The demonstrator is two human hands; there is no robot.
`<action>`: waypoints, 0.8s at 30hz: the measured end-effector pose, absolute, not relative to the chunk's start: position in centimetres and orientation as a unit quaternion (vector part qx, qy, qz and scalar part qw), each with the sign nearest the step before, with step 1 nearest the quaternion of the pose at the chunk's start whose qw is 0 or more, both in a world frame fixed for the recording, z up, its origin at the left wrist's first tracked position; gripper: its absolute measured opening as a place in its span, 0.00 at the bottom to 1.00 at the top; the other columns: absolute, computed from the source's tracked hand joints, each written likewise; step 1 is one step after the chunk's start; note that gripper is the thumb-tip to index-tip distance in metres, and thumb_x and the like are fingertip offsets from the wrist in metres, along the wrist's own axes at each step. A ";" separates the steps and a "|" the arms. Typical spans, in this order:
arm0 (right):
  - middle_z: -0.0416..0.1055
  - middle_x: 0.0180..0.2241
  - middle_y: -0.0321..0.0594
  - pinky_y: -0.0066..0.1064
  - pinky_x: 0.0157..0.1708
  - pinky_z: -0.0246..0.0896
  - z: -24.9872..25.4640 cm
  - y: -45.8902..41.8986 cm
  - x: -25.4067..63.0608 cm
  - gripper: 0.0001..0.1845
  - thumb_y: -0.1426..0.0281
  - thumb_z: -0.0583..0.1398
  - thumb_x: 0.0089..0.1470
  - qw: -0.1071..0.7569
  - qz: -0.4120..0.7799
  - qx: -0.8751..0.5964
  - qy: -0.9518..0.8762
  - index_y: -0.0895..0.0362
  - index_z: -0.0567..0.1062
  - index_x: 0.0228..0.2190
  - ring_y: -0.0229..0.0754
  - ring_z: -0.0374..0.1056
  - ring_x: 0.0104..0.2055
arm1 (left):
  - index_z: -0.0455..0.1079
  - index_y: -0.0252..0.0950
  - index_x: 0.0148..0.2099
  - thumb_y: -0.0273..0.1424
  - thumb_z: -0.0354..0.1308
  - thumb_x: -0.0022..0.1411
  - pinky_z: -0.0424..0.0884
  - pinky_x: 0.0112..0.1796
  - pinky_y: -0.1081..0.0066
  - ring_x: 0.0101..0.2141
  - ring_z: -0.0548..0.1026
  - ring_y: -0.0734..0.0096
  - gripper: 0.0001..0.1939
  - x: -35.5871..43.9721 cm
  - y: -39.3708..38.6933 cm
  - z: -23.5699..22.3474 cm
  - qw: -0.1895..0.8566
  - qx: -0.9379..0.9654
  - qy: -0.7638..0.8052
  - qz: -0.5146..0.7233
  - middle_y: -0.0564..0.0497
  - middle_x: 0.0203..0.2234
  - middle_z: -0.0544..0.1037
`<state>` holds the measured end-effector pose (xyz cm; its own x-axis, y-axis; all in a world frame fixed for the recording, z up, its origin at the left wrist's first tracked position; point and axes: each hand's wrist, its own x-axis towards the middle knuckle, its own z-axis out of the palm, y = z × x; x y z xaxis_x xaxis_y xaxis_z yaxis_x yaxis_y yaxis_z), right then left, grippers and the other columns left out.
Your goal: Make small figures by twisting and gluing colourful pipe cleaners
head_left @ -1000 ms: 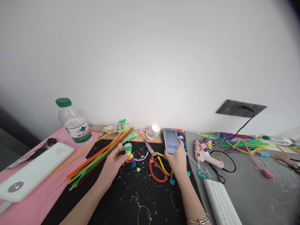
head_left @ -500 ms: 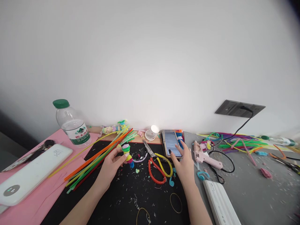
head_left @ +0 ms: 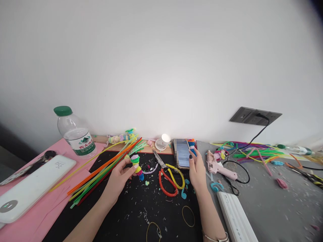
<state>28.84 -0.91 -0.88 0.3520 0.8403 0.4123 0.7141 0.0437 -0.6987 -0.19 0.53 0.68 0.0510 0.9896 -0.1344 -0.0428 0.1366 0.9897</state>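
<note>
Between the thumb and fingers of my left hand (head_left: 123, 171) is a small multicoloured fuzzy piece (head_left: 137, 166), banded green, lilac, yellow, pink and blue. It looks made of coiled pipe cleaners and stands above the black mat (head_left: 121, 208). At the right edge of a lit phone (head_left: 183, 154), my right hand (head_left: 197, 168) has its fingers wrapped round the side, the thumb at the screen's edge. Scissors (head_left: 168, 173) with one red and one yellow handle lie between the hands, blades pointing away. Blue curled pieces (head_left: 184, 192) rest near my right wrist.
Loose pipe cleaners (head_left: 106, 171) lie left of my left hand, near a water bottle (head_left: 80, 134) and a white power bank (head_left: 37, 188). A small white cup (head_left: 161, 144) stands by the wall. On the right are a pink glue gun (head_left: 219, 169) with its cord and another power bank (head_left: 236, 216).
My right hand has gone from spread fingers over the phone to closing round its right edge, and the phone has turned slightly. My left hand keeps hold of the fuzzy piece.
</note>
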 end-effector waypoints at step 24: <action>0.74 0.46 0.48 0.52 0.62 0.34 -0.8 -1.3 28.8 0.25 0.62 0.41 0.62 0.436 0.062 -0.694 -0.569 0.59 0.66 0.53 0.46 0.65 0.54 | 0.70 0.36 0.45 0.41 0.63 0.49 0.64 0.28 0.72 0.28 0.71 0.69 0.22 -0.2 0.8 0.4 0.551 0.460 0.513 0.471 0.50 0.32 0.76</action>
